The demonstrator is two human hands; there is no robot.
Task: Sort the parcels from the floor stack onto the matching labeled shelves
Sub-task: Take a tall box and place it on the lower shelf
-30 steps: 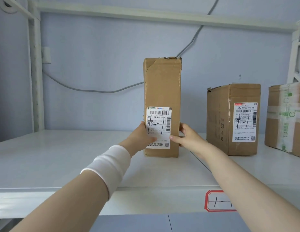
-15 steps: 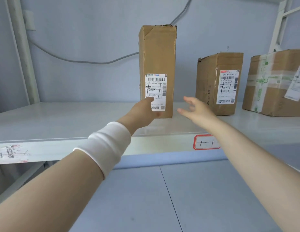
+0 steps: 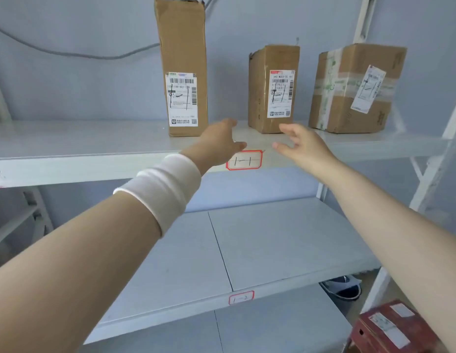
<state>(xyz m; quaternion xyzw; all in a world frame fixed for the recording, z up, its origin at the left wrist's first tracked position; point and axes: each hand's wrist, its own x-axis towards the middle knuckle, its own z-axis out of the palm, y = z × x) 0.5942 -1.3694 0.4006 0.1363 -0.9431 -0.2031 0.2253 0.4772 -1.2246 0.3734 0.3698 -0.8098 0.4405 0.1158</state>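
Note:
A tall brown parcel stands upright on the upper shelf, its white label facing me. Two more cardboard parcels stand to its right: a mid-sized one and a taped one. The shelf's front edge carries a red-framed tag "1-1". My left hand, above a white wristband, hovers in front of the shelf edge, fingers relaxed and holding nothing. My right hand hovers beside it, fingers spread and empty. Neither hand touches a parcel.
A lower shelf bears a red-framed tag on its front edge. A dark red parcel lies at the bottom right near the floor, with a dark round object behind it. A white shelf upright stands right. A grey cable runs along the wall.
Both hands let go of the tall parcel and drew back from it toward the shelf edge. The view has tilted downward, bringing the lower shelf and the red parcel into sight.

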